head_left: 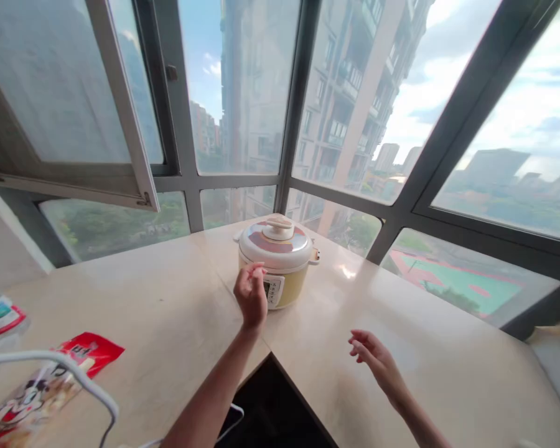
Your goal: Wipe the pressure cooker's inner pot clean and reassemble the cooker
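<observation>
A small cream and yellow electric cooker (284,264) with a white lid and knob stands on the pale stone counter (168,292) in the window corner. My left hand (251,294) is raised against the cooker's front left side, fingers curled beside its control panel; whether it grips anything I cannot tell. Over the counter to the right hovers my right hand (373,356), fingers loosely apart, holding nothing and touching nothing.
Red printed packets (51,379) lie at the counter's left. A white cable (70,373) arcs over them. Another packet (0,314) sits at the far left edge. Tall window frames (289,124) ring the counter, one pane swung open at upper left. A dark gap (270,410) cuts into the counter front.
</observation>
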Tool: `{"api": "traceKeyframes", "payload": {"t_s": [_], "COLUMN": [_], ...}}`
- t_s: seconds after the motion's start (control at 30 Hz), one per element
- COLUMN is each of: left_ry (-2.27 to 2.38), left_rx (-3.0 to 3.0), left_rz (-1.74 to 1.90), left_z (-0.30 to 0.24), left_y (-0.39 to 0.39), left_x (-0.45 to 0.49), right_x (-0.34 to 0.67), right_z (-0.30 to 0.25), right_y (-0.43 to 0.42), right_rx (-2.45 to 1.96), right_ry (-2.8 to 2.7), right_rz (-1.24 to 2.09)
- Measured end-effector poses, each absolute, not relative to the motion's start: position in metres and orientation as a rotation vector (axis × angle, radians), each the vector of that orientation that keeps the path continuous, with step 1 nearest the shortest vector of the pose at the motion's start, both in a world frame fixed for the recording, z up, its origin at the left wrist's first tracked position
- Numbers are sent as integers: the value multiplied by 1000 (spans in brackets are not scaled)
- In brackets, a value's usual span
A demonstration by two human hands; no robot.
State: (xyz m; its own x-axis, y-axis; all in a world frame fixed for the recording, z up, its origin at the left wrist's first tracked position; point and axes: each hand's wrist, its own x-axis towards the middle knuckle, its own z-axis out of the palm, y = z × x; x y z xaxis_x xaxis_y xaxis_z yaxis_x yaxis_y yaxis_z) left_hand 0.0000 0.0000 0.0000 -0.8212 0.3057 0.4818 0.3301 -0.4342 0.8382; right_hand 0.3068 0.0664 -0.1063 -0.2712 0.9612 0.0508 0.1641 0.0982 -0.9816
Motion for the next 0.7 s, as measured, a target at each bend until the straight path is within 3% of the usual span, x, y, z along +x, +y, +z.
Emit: {"api": "traceKeyframes", "payload": {"t_s": [0.2, 0.43, 0.7], "left_ry": [-2051, -2328, -2663], "left_rx": [-827, -1032, -1114], "left_rz": [-2083, -2025, -2137], "left_z": [61, 64, 30], "left_y": [55, 102, 128], "left_x": [-95, -165, -191], "right_x": [241, 174, 137], "right_z": [-37, 11, 11], "right_y": [117, 186, 241], "right_rx": [-917, -863, -1184], "right_ry": [-1701, -2043, -1954], "right_rz": [1117, 603, 825]}}
